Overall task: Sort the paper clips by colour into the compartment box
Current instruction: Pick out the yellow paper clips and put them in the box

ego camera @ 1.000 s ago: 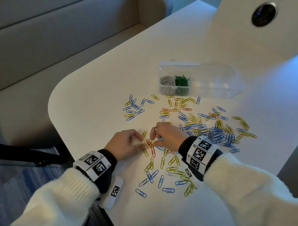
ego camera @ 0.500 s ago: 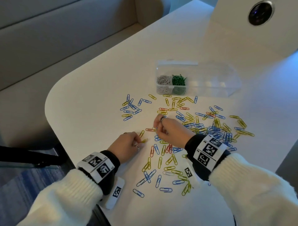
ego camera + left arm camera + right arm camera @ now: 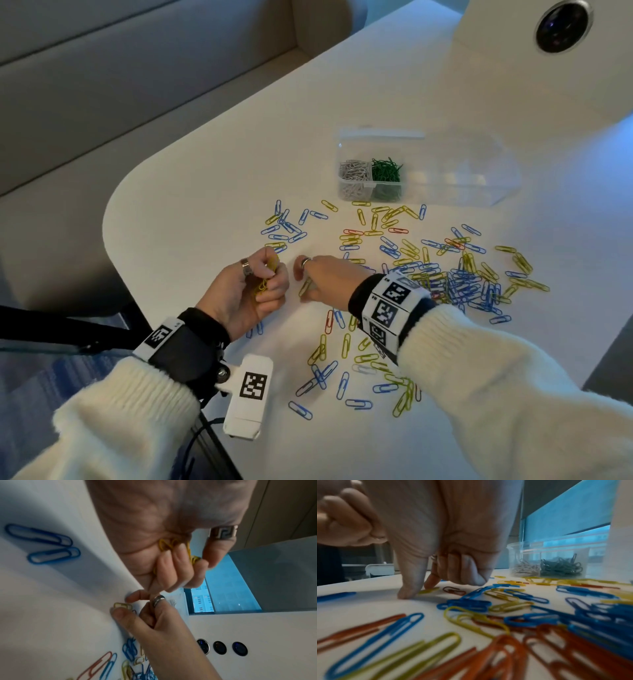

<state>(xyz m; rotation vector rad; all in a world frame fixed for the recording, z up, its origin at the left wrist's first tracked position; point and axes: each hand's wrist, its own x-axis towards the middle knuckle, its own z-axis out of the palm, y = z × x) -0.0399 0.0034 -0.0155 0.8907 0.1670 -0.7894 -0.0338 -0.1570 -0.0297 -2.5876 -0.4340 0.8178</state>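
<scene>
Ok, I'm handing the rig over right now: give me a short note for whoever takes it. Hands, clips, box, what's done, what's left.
Left hand: raised, gripping a bunch of yellow clips.
Right hand: thumb and forefinger on one yellow clip lying on the table.
Compartment box: white clips and green clips sorted in the two left compartments; the others look empty.
Left: loose blue, yellow and red clips lie across the table; box the yellow first.

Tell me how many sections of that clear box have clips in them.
2. White paper clips fill the compartment box's left-end section; green paper clips, the one beside it. Other sections look empty, though glare blurs them.
</scene>
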